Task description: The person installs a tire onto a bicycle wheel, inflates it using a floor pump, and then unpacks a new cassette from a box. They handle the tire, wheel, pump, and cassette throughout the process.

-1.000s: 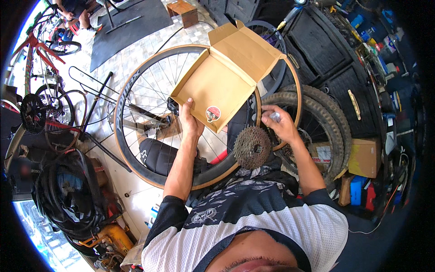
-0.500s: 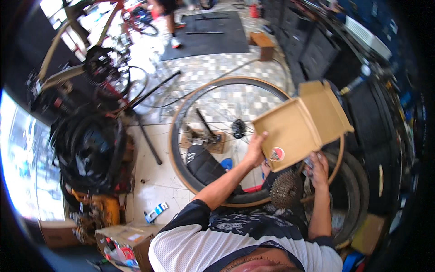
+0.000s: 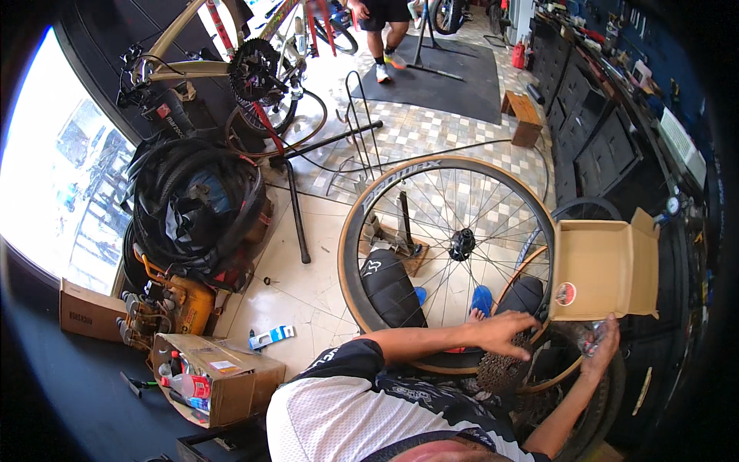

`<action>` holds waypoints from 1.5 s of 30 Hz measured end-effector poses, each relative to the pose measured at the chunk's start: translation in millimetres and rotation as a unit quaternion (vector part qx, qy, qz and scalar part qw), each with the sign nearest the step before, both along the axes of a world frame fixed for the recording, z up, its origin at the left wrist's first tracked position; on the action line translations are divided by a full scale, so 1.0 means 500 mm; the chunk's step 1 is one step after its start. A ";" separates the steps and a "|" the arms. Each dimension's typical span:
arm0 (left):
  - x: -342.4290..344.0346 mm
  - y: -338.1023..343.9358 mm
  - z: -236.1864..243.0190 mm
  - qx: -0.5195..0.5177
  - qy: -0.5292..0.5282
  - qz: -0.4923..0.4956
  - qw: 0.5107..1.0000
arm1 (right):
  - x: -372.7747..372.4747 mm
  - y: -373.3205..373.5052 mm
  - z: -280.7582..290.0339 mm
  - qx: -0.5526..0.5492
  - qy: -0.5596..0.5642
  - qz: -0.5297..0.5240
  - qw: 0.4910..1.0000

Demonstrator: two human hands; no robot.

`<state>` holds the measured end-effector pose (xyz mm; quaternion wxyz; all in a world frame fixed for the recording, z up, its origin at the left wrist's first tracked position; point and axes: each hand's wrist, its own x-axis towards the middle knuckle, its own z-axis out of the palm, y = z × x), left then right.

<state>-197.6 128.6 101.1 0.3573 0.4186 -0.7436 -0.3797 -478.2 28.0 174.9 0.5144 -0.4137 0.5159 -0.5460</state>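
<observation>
My left hand (image 3: 504, 333) is open, fingers spread, above a bicycle cassette (image 3: 499, 373) by my lap; it holds nothing. My right hand (image 3: 606, 343) is closed round a small shiny, crinkled thing (image 3: 593, 337), partly hidden by the fingers. Just above that hand is an open, shallow cardboard box (image 3: 604, 266) with its lid folded back and a round sticker inside. The right fingertips meet its lower edge; whether they grip it is unclear. In front of me a bicycle wheel (image 3: 348, 258) with a tan-sided tyre leans over my legs, its black hub (image 3: 462, 245) in the middle.
At left are a pile of black tyres (image 3: 154, 192), a yellow compressor (image 3: 192, 306) and a carton (image 3: 242, 385) with bottles. A blue-and-white packet (image 3: 271, 337) lies on the floor. Black drawers (image 3: 600, 146) line the right. Another person (image 3: 383, 35) stands on a dark mat beyond.
My left hand has let go of the cardboard box and come down over the cassette. The box has shifted right, away from the wheel. My view has swung too.
</observation>
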 end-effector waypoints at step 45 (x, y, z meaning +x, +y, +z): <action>-0.054 -0.006 -0.053 -0.087 -0.125 -0.055 0.987 | -0.992 0.142 0.449 -0.048 0.168 -0.531 0.829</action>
